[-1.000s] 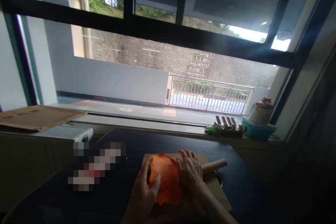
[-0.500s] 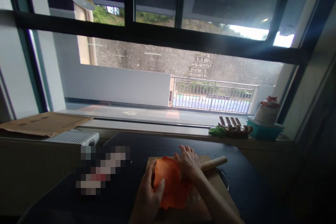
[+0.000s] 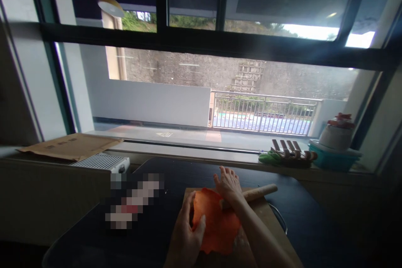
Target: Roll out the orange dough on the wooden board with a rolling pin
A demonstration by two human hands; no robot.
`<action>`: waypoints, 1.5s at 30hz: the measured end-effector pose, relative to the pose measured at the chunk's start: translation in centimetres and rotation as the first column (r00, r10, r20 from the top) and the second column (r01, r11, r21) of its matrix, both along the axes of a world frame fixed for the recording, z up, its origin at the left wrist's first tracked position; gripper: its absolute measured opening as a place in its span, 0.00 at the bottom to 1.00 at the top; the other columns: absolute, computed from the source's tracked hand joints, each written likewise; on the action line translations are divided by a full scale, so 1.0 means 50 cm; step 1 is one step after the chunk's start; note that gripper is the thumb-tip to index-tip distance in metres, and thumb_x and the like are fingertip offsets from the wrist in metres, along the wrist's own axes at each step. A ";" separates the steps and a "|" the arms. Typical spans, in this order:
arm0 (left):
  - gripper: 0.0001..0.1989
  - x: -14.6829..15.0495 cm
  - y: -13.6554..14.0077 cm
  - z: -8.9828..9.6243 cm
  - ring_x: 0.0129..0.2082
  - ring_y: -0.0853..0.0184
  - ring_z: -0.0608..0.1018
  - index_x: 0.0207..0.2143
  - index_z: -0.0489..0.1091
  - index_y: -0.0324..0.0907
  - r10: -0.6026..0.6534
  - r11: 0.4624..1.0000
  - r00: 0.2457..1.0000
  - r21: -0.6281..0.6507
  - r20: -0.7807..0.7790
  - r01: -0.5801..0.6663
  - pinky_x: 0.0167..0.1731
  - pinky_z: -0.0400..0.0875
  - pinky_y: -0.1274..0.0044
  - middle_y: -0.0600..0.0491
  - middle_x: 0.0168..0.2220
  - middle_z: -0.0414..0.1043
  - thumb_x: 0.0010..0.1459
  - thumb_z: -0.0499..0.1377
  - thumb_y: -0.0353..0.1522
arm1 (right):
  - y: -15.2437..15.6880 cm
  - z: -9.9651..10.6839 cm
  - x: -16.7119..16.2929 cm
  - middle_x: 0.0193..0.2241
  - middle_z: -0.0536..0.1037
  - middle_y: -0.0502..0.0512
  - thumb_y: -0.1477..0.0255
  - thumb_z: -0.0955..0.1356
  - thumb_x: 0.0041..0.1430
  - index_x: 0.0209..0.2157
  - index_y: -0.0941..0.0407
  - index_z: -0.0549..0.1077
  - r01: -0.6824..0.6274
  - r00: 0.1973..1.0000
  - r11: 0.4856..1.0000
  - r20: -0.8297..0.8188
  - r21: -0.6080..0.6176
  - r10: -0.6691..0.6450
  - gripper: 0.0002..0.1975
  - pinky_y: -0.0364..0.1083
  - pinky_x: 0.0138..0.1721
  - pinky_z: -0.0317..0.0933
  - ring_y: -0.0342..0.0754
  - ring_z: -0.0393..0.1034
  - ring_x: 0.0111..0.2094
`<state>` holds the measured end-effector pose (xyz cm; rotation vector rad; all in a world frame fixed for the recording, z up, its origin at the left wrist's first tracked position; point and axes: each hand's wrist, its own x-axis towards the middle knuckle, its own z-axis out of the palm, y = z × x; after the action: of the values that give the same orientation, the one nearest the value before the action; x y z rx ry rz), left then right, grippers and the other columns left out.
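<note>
A thin orange sheet of dough or clay (image 3: 213, 228) with an uneven edge lies on a brown board (image 3: 266, 234). My left hand (image 3: 190, 230) rests at the sheet's left edge, thumb on top and apart from the curved fingers. A pale wooden rolling pin (image 3: 260, 192) lies slantwise across the sheet's upper right part, its left end on the orange. My right hand (image 3: 229, 182) lies over the pin, palm down, fingers stretched forward and spread. The right forearm hides part of the sheet and the board.
The dark table (image 3: 141, 243) carries a pixelated item (image 3: 135, 201) at the left. A metal loop (image 3: 281, 217) shows by the board's right edge. On the sill are a dark rack (image 3: 292, 155), a green item (image 3: 270, 158) and a teal box (image 3: 334, 157). Brown paper (image 3: 72, 146) lies at the left.
My right hand has moved forward over the rolling pin, and the pin's left end now shows. My left hand stays at the sheet's edge. The view has shifted slightly left.
</note>
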<state>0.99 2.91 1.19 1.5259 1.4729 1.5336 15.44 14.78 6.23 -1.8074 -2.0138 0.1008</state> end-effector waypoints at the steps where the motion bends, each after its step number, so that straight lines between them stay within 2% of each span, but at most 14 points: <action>1: 0.31 0.000 0.000 0.001 0.63 0.55 0.65 0.59 0.59 0.37 0.001 1.000 1.000 -0.002 -0.005 -0.001 0.59 0.63 0.64 0.40 0.61 0.63 0.53 0.54 0.38 | -0.005 0.000 0.002 0.55 0.68 0.65 0.61 0.58 0.66 0.60 0.60 0.62 -0.003 1.000 1.000 -0.002 -0.001 0.003 0.26 0.55 0.54 0.52 0.60 0.58 0.57; 5: 0.31 -0.001 0.003 0.002 0.63 0.55 0.64 0.58 0.59 0.37 -0.001 1.000 1.000 0.011 -0.015 0.001 0.61 0.61 0.64 0.41 0.61 0.63 0.52 0.55 0.38 | -0.081 -0.021 0.029 0.56 0.68 0.61 0.61 0.58 0.65 0.59 0.55 0.65 0.016 1.000 0.999 -0.004 0.043 -0.016 0.24 0.54 0.55 0.53 0.57 0.58 0.58; 8: 0.30 0.000 0.004 0.004 0.61 0.54 0.66 0.57 0.61 0.40 -0.002 1.000 1.000 0.026 0.015 0.001 0.60 0.62 0.64 0.42 0.62 0.62 0.51 0.56 0.39 | -0.146 -0.045 0.049 0.58 0.67 0.58 0.61 0.57 0.66 0.58 0.52 0.66 0.035 0.999 0.989 0.006 0.145 -0.036 0.23 0.53 0.59 0.48 0.55 0.55 0.61; 10: 0.31 0.000 0.004 0.007 0.60 0.55 0.69 0.58 0.60 0.41 -0.013 1.000 0.999 0.024 0.047 0.011 0.58 0.65 0.64 0.43 0.60 0.64 0.51 0.57 0.39 | -0.165 -0.052 0.053 0.58 0.67 0.57 0.62 0.57 0.66 0.58 0.53 0.66 0.043 0.999 0.980 0.003 0.193 -0.045 0.22 0.53 0.61 0.45 0.54 0.53 0.62; 13: 0.33 0.001 0.000 0.013 0.58 0.56 0.71 0.59 0.57 0.42 -0.049 0.999 0.994 0.011 0.100 0.049 0.55 0.69 0.66 0.44 0.57 0.69 0.52 0.58 0.40 | -0.139 -0.041 0.041 0.57 0.68 0.57 0.62 0.57 0.66 0.58 0.53 0.65 0.050 0.998 0.980 -0.033 0.194 -0.044 0.22 0.53 0.60 0.46 0.54 0.55 0.61; 16: 0.33 0.000 -0.006 0.021 0.56 0.56 0.73 0.59 0.59 0.41 -0.055 0.998 0.991 -0.011 0.124 0.056 0.54 0.70 0.67 0.44 0.57 0.69 0.51 0.59 0.42 | -0.068 -0.015 0.017 0.55 0.69 0.59 0.62 0.58 0.66 0.58 0.54 0.65 0.062 0.994 0.983 -0.095 0.174 -0.045 0.22 0.52 0.56 0.51 0.55 0.59 0.57; 20: 0.34 -0.005 -0.013 0.028 0.59 0.54 0.70 0.57 0.63 0.39 0.021 0.999 1.000 -0.046 0.005 -0.020 0.57 0.67 0.65 0.43 0.56 0.70 0.50 0.59 0.44 | 0.017 0.014 0.003 0.49 0.73 0.60 0.66 0.57 0.66 0.55 0.57 0.66 0.058 0.963 0.986 -0.268 0.155 -0.015 0.20 0.48 0.50 0.57 0.52 0.66 0.50; 23: 0.33 -0.008 -0.015 0.029 0.57 0.53 0.71 0.56 0.65 0.39 0.055 0.997 0.993 -0.054 -0.100 -0.060 0.56 0.67 0.62 0.43 0.54 0.72 0.50 0.58 0.44 | 0.026 0.016 0.023 0.39 0.77 0.55 0.68 0.54 0.67 0.49 0.56 0.69 0.005 0.922 0.996 -0.386 0.086 0.029 0.18 0.44 0.41 0.60 0.47 0.71 0.40; 25: 0.32 -0.008 -0.015 0.028 0.56 0.52 0.73 0.56 0.65 0.38 0.055 0.998 0.982 -0.028 -0.181 -0.061 0.56 0.67 0.60 0.42 0.54 0.72 0.51 0.57 0.44 | 0.005 0.005 0.046 0.34 0.78 0.51 0.66 0.54 0.67 0.44 0.54 0.71 -0.049 0.938 0.995 -0.337 0.090 0.077 0.17 0.43 0.38 0.59 0.47 0.72 0.36; 28: 0.31 -0.003 -0.011 0.024 0.54 0.52 0.74 0.57 0.65 0.40 0.048 0.999 0.964 0.019 -0.261 -0.045 0.56 0.67 0.59 0.43 0.52 0.74 0.51 0.57 0.42 | -0.046 -0.017 0.078 0.31 0.77 0.51 0.66 0.56 0.68 0.38 0.53 0.72 -0.104 0.982 0.984 -0.144 0.143 0.125 0.15 0.43 0.37 0.58 0.47 0.72 0.35; 33: 0.30 -0.001 -0.009 0.019 0.58 0.52 0.70 0.58 0.63 0.42 0.046 0.998 0.973 0.042 -0.228 -0.038 0.59 0.63 0.59 0.44 0.57 0.69 0.51 0.56 0.39 | -0.086 -0.024 0.096 0.32 0.78 0.53 0.68 0.56 0.68 0.41 0.54 0.72 -0.155 0.982 0.983 0.119 0.100 0.143 0.15 0.44 0.39 0.58 0.48 0.72 0.34; 38: 0.33 -0.006 -0.018 0.032 0.64 0.56 0.63 0.60 0.60 0.44 -0.042 0.999 0.998 -0.012 -0.041 0.042 0.61 0.60 0.65 0.47 0.64 0.61 0.50 0.59 0.38 | -0.071 0.013 0.100 0.34 0.78 0.55 0.67 0.54 0.70 0.43 0.54 0.72 -0.141 0.983 0.986 0.131 0.092 0.128 0.18 0.45 0.39 0.59 0.48 0.72 0.35; 42: 0.34 -0.008 -0.012 0.029 0.63 0.55 0.64 0.59 0.61 0.46 -0.153 0.987 0.988 -0.055 -0.006 0.153 0.62 0.59 0.64 0.49 0.62 0.64 0.47 0.60 0.37 | -0.078 0.021 0.103 0.29 0.77 0.53 0.63 0.53 0.70 0.38 0.53 0.73 -0.133 0.989 0.983 0.088 0.124 0.123 0.20 0.44 0.36 0.58 0.47 0.72 0.32; 45: 0.36 -0.011 0.000 0.018 0.61 0.53 0.67 0.59 0.61 0.46 -0.096 0.992 0.995 -0.087 -0.018 0.094 0.61 0.60 0.61 0.49 0.61 0.65 0.46 0.61 0.41 | -0.092 0.009 0.104 0.27 0.77 0.53 0.58 0.53 0.70 0.33 0.52 0.74 -0.157 0.981 0.983 0.128 0.091 0.145 0.24 0.44 0.35 0.58 0.47 0.71 0.29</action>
<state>0.45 2.89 2.08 1.5444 1.4379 1.3854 20.66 10.18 6.70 -1.6334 -2.1976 -0.0652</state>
